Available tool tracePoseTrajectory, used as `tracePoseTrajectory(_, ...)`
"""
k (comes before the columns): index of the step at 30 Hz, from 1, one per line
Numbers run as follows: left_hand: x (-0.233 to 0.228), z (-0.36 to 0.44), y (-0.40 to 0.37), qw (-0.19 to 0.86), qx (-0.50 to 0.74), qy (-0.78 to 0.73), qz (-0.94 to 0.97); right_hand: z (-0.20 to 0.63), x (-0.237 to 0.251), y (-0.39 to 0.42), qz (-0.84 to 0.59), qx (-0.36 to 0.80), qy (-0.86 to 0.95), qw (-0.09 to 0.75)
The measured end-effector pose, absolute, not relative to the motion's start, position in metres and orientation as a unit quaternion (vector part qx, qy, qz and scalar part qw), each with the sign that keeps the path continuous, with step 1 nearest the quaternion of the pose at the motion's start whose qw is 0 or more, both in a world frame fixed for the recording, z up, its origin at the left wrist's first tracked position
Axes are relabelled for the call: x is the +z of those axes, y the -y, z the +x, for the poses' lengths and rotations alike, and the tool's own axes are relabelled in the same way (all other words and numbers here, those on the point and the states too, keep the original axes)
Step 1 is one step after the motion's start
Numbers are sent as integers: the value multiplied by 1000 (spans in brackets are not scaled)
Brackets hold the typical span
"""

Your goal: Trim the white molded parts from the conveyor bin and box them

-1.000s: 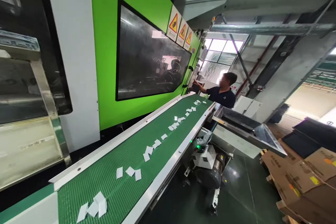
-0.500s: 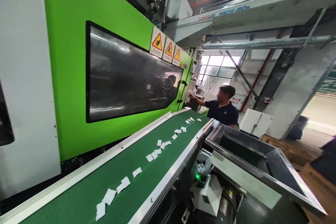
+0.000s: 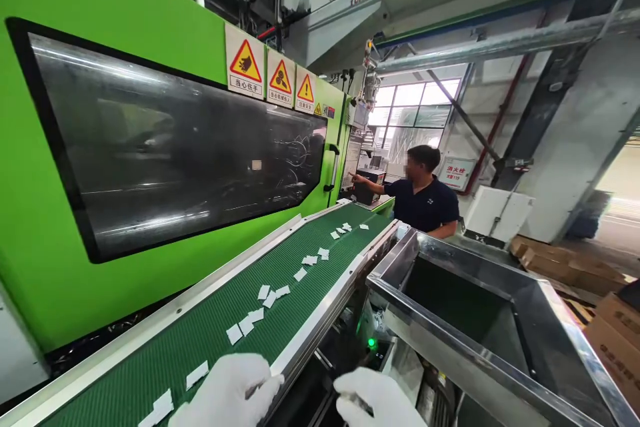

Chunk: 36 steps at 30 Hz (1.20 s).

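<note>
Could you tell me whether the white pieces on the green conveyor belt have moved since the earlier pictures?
Cannot tell: the head camera itself swung, so the white pieces shift together with the green machine and the belt frame.

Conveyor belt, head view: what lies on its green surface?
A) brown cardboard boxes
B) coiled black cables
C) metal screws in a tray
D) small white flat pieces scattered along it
D: small white flat pieces lie strewn along the green conveyor belt, from near the gloved left hand up toward the far end, where a co-worker stands.
</note>
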<state>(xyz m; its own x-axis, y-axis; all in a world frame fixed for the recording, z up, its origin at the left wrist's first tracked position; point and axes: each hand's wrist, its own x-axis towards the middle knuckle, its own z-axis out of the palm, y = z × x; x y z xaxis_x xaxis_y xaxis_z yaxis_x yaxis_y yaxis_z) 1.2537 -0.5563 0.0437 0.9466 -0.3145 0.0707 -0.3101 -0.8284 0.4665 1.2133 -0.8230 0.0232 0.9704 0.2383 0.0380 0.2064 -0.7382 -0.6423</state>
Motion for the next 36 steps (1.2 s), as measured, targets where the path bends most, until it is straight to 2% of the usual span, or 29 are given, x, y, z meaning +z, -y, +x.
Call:
tracePoseTrajectory(4,73,1289,558,223,31,251,941,1231,83,803,-955,35,185,230)
tracePoseTrajectory(7,77,1315,558,233,47,266,934,1249,122,805,-960,41,224,162)
tracePoseTrajectory(12,73,1370,578,210,17,266,941,1356,154,857,-991,-17,106,82)
tracePoseTrajectory(18,73,1496,671,179,10,258,949,1540,127,915,-998,-22,29,45)
tracePoseTrajectory(22,65,1584,740,165,16,218,962,1614,90,929,-998,19,49,33)
tracePoseTrajectory(28,53,1640,771,111,-34,241,964,1656,64,932,-989,92,116,2)
tracePoseTrajectory(36,64,1639,758,86,-37,277,956,1656,70,919,-990,64,113,-52)
